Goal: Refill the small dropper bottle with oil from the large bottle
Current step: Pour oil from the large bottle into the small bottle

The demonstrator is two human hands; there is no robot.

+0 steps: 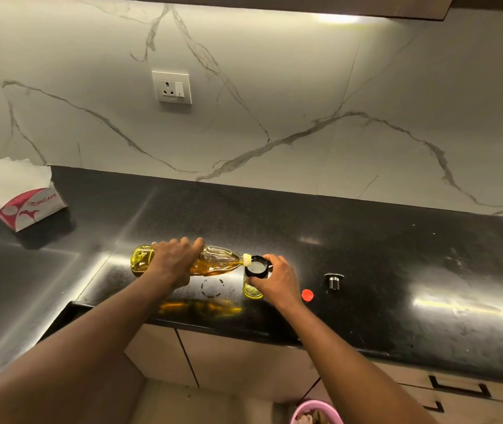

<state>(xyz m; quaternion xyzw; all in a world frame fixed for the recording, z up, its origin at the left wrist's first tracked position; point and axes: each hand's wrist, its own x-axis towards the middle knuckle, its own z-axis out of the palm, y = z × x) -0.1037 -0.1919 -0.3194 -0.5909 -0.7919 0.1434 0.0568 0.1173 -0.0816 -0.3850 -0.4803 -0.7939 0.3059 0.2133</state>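
1. A tissue box [26,206] sits at the far left of the black counter [397,270], white sheets sticking out of its top.
2. The left hand [173,261] wraps around the middle of the large bottle [213,264], holding it above the counter.
3. The large bottle lies nearly level, long axis left to right, base to the left and white neck to the right. Yellow oil pools along its lower side.
4. Its mouth meets the black rim of the small bottle [254,278], which stands upright near the counter's front edge with a little yellow oil at its bottom.
5. The right hand [277,280] grips the small bottle from the right.
6. A red cap [307,295] lies on the counter to the right, then a dropper top [333,280] beyond it.
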